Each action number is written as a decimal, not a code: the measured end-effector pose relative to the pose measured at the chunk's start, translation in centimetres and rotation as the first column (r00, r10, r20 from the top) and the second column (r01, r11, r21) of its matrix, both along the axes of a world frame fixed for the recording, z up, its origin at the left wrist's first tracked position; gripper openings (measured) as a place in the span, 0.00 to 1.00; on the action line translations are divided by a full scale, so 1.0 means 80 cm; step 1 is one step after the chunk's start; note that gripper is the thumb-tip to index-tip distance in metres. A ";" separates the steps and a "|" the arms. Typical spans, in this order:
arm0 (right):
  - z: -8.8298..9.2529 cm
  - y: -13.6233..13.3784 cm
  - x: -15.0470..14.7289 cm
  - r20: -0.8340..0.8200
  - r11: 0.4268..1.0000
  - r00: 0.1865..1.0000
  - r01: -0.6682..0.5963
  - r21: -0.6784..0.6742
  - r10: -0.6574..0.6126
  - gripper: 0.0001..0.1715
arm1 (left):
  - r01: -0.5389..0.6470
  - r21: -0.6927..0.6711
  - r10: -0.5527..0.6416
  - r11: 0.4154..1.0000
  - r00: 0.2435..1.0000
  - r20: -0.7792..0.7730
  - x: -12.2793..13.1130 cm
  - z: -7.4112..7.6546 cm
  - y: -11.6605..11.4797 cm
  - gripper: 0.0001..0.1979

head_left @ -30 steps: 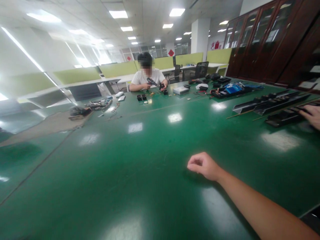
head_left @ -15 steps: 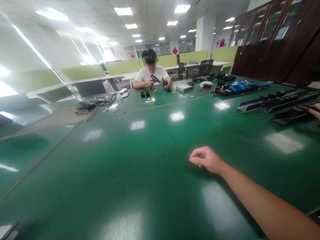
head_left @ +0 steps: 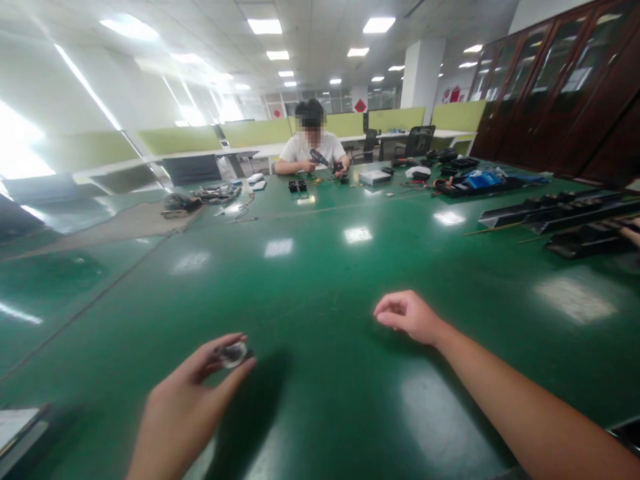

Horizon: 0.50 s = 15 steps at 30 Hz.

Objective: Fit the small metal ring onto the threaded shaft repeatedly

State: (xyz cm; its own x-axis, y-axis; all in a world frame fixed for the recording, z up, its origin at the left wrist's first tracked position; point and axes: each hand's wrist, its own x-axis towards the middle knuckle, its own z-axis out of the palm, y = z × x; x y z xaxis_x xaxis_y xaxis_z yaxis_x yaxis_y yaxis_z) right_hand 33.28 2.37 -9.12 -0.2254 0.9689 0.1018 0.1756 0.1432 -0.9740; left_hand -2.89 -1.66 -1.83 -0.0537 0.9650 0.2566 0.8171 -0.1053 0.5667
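My left hand (head_left: 190, 393) is raised over the near left part of the green table (head_left: 310, 287). Between its thumb and fingers it grips a small round object (head_left: 234, 355) with a clear, shiny ring and darker edges; its exact kind is not visible. Farther right, my right hand (head_left: 407, 317) rests on the tabletop with its fingers curled in toward the thumb. Nothing shows in that hand, and no object lies close to it.
Across the table a person (head_left: 311, 150) holds a dark power tool. Black metal rails (head_left: 540, 210) lie at the right, near another person's hand (head_left: 631, 233). A black tray (head_left: 475, 187) holds blue items. Loose parts (head_left: 220, 193) lie far left; a flat object (head_left: 20, 427) is near left.
My left hand has come into view from below, holding the small round object. My right hand has stayed almost in place, while the view has shifted slightly.
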 end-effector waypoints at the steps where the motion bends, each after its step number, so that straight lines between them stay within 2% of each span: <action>1: -0.001 -0.002 -0.002 0.001 1.000 1.000 0.002 0.003 -0.002 0.12 | 0.052 -0.028 -0.050 0.998 0.996 0.075 0.024 0.001 0.018 0.24; 4: -0.004 -0.014 -0.010 -0.027 0.999 0.999 0.045 0.005 -0.045 0.12 | 0.309 -0.028 -0.294 0.951 0.927 0.235 0.106 0.000 0.065 0.18; 7: -0.005 -0.027 -0.023 -0.064 0.998 0.996 0.062 -0.013 -0.063 0.15 | 0.442 0.005 -0.426 0.897 0.862 0.275 0.160 -0.013 0.085 0.13; 10: -0.005 -0.035 -0.036 0.005 0.993 0.993 0.118 0.013 -0.118 0.21 | 0.504 0.004 -0.491 0.864 0.838 0.237 0.169 -0.033 0.084 0.13; 13: -0.010 -0.030 -0.046 0.100 0.953 0.956 0.261 0.151 -0.277 0.31 | 0.559 -0.007 -0.548 0.829 0.815 0.186 0.159 -0.048 0.078 0.13; 15: -0.014 -0.021 -0.049 0.174 0.942 0.943 0.242 0.231 -0.285 0.38 | 0.590 0.006 -0.583 0.807 0.796 0.163 0.154 -0.054 0.077 0.13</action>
State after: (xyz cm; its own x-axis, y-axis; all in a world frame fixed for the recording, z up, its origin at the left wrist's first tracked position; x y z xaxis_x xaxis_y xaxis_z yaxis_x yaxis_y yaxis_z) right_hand 29.34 0.69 -10.24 -0.0013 0.9595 0.2817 0.4238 0.2557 -0.8689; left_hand 9.46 4.49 -6.13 0.4919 0.8339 0.2502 0.5121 -0.5096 0.6914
